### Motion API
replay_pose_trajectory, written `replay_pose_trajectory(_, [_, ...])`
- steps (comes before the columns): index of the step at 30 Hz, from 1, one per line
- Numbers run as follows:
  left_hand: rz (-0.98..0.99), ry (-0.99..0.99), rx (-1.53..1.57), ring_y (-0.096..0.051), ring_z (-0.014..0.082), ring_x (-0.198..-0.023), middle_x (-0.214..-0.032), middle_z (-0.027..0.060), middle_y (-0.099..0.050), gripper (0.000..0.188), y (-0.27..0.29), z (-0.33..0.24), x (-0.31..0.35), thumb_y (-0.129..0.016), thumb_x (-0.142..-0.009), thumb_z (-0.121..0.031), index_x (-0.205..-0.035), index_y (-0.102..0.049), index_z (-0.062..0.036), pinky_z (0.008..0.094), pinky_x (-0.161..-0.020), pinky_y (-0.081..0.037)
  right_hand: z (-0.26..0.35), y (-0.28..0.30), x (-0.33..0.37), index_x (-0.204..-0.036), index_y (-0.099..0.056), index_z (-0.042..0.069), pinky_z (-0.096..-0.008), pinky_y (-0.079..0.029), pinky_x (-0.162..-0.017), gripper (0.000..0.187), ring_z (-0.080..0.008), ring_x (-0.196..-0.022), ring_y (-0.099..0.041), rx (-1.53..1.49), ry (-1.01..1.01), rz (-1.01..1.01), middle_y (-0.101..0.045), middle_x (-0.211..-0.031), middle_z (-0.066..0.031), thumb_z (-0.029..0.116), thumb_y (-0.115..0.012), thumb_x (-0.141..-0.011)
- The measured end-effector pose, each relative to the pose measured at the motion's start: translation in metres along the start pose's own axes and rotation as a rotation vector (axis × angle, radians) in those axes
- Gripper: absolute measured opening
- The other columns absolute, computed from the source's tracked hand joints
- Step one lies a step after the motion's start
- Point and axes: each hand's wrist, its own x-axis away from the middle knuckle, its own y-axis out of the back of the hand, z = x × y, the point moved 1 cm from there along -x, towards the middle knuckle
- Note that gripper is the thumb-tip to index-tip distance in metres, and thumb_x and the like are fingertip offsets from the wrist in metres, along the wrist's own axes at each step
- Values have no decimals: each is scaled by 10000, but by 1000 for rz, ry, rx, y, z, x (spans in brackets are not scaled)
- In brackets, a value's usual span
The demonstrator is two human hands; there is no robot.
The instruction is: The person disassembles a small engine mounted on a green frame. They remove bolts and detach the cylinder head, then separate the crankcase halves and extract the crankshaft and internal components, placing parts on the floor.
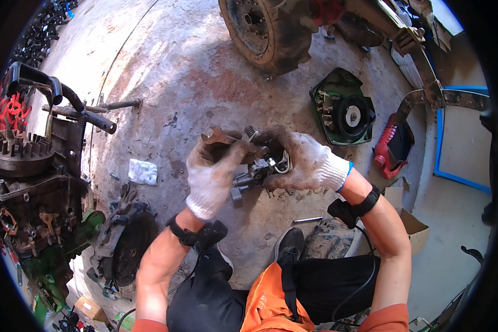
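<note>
Both of my hands wear white knitted gloves with heavily soiled fingers, and they meet over the concrete floor. My left hand [211,171] is closed, its thumb and fingers pinching toward the middle. My right hand [304,160] curls round the other side. Between them is a small metal engine part [271,162] with a bright curved piece and a dark body. A short coil spring [252,132] sticks up at its top, between the fingers. Just below the hands shows a grey metal casting [242,185]; whether it joins the held part, I cannot tell.
An engine block with a finned flywheel [21,152] stands at left, a round black housing [128,243] beside it. Ahead are a muddy wheel [260,27] and a green recoil starter cover [343,108]. A red part [390,146], cardboard box [414,229] and white packet [143,171] lie around.
</note>
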Motion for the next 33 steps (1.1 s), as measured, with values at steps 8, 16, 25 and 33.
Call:
replay_pose_trajectory(8, [220, -36, -218, -812, 251, -971, -1107, 176, -792, 247, 5, -8, -8, -750, -1033, -65, -1217, -678, 82, 359, -870, -678, -1, 1, 1, -1484, -609, 33, -432, -604, -1031, 847, -313, -1182, -764, -9, -1, 6, -772, -1263, -197, 292, -972, -764])
replay_pose_trajectory(16, [316, 155, -560, -799, 276, -865, -1017, 197, -783, 223, 33, -19, 18, -699, -1057, -175, -1171, -643, 8, 417, -785, -621, -6, 4, 0, -1511, -601, 66, -403, -569, -1103, 900, -217, -1244, -704, -7, -50, 83, -737, -1336, -111, 230, -1017, -730])
replay_pose_trajectory(25, [565, -285, -1134, -726, 449, -852, -911, 197, -714, 152, 20, -29, 19, -725, -1011, -117, -1134, -748, -31, 508, -727, -572, -8, 5, -4, -1513, -604, 93, -391, -572, -1087, 882, -196, -1217, -708, -31, -61, 97, -750, -1323, -87, 188, -1003, -732])
replay_pose_trajectory(33, [467, -274, -1040, -726, 458, -792, -851, 226, -701, 181, 6, 4, 32, -693, -1026, -83, -1197, -730, -36, 508, -670, -554, -20, 6, -3, -1510, -599, 98, -422, -576, -1086, 828, -267, -1223, -741, 32, 25, 39, -767, -1293, -138, 198, -975, -780])
